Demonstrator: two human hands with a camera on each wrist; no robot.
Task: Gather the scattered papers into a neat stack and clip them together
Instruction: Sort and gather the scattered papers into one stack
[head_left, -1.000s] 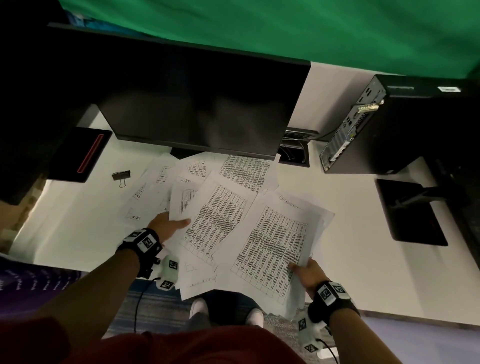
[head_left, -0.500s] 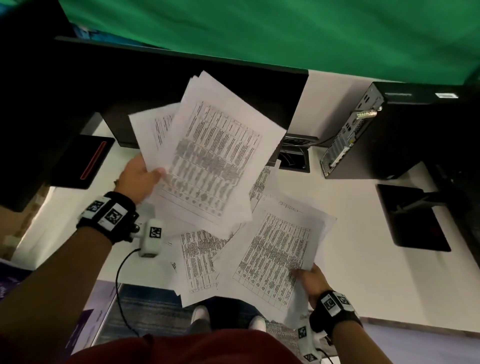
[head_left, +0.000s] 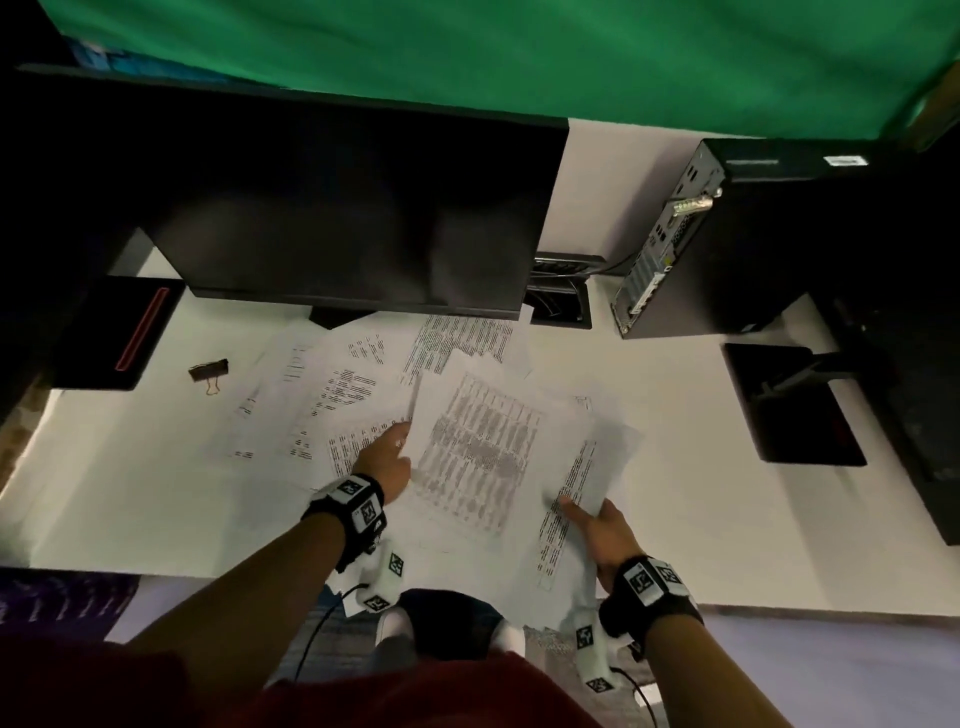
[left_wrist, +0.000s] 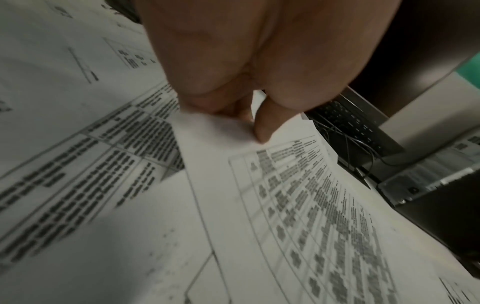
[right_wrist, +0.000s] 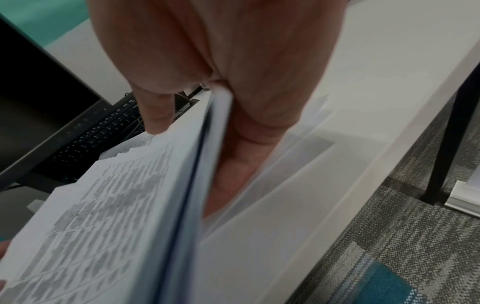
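- Left hand (head_left: 385, 458) pinching lifted sheets (head_left: 478, 452), now lowered from monitor height onto right hand's (head_left: 605, 530) gripped bundle (head_left: 576, 478).
- Loose papers (head_left: 332, 395) at 10 o'clock uncollected; binder clip (head_left: 209, 370) untouched on tabletop (head_left: 675, 441).

Our bare forearms, a black strap with white square-coded tags on our left wrist (head_left: 358, 506) and on our right wrist (head_left: 652, 584), white tagged camera blocks under each, thin black cables trailing, dark red top (head_left: 415, 696), white shoes (head_left: 395, 626).
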